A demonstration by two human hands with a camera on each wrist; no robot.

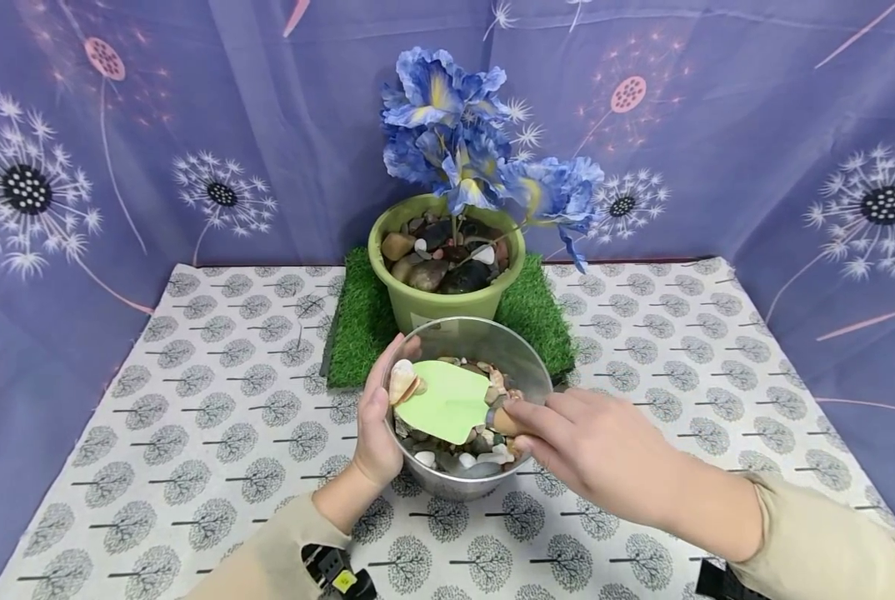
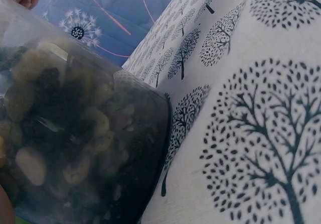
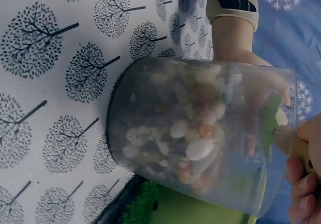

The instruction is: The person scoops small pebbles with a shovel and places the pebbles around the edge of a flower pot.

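My right hand [image 1: 605, 450] grips the wooden handle [image 1: 503, 421] of a small trowel. Inside a clear plastic bucket [image 1: 526, 358], its light green blade [image 1: 447, 400] lies over a bed of pebbles [image 1: 481, 467]. A pale seashell [image 1: 402, 383] sits at the blade's tip, by the left rim. Curved round the bucket's left side, my left hand [image 1: 378, 433] holds it, fingers partly behind the wall. In the right wrist view the blade [image 3: 271, 121] shows through the clear wall, above the stones [image 3: 198, 148]; the left wrist view shows the bucket's lower wall [image 2: 90, 148] close up.
Behind the bucket stands a green flowerpot [image 1: 410, 300] with stones and blue irises [image 1: 462, 125], on an artificial grass mat [image 1: 361, 317]. A tree-print cloth [image 1: 215, 417] covers the table. Purple dandelion-print curtains [image 1: 305, 125] close off the back and sides.
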